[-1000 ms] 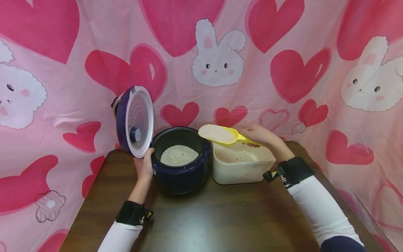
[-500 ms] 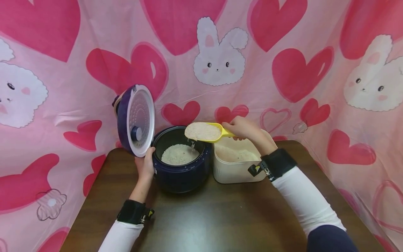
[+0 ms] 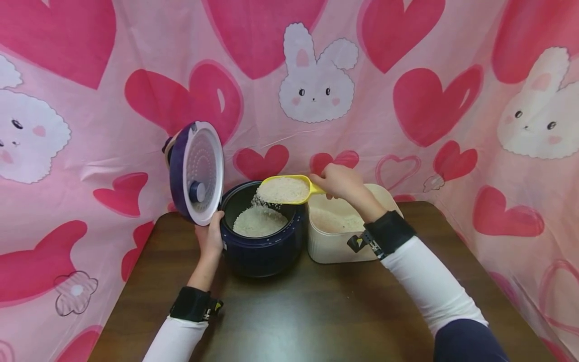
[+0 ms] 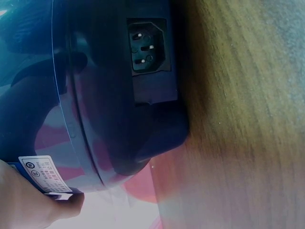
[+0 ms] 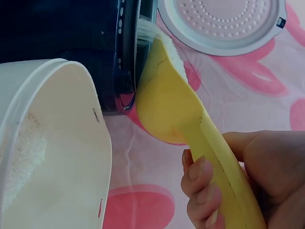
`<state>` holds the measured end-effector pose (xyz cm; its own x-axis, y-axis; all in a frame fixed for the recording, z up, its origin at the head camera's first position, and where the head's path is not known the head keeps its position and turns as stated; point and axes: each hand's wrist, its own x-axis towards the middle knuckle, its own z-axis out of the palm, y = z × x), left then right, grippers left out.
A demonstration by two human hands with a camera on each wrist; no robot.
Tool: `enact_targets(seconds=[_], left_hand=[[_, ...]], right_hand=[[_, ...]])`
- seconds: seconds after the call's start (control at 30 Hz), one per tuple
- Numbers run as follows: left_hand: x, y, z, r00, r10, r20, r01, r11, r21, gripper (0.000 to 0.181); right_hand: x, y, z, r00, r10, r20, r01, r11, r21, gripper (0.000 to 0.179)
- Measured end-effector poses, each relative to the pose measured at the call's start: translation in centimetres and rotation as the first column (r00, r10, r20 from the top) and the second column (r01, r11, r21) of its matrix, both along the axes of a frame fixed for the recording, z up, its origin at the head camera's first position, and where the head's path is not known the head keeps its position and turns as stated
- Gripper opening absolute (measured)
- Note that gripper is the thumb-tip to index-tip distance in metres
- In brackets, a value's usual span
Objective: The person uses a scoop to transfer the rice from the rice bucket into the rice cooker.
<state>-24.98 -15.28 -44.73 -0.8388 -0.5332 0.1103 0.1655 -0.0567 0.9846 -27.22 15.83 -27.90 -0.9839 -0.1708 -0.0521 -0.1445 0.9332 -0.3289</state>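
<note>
Our right hand gripped the scoop; rice fell ahead into the cooker, which our left hand touched, its grip unclear.

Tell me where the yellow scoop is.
In the head view, the yellow scoop is mid-picture in the right hand, over the right side of the cooker and near the bin.

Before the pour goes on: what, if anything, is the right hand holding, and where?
The right hand holds the yellow scoop by its handle.
</note>
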Motion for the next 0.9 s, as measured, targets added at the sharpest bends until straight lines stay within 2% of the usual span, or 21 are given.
enact_targets(seconds=[0.37, 0.63, 0.9], left_hand=[[0.1, 0.2, 0.2, 1.0, 0.009, 0.002, -0.009, 1.0, 0.007, 0.047], [0.2, 0.4, 0.2, 1.0, 0.01, 0.016, -0.009, 1.0, -0.017, 0.045], [0.0, 0.4, 0.1, 1.0, 0.011, 0.026, -0.011, 1.0, -0.008, 0.043]], right_hand=[[0.5, -1.5, 0.3, 0.99, 0.019, -0.142, -0.004, 0.995, 0.103, 0.055], [0.9, -2.5, 0.4, 0.955, 0.027, -0.294, 0.018, 0.989, 0.15, 0.054], [1.0, -3.5, 0.5, 0.941, 0.013, -0.337, 0.053, 0.981, 0.186, 0.052]])
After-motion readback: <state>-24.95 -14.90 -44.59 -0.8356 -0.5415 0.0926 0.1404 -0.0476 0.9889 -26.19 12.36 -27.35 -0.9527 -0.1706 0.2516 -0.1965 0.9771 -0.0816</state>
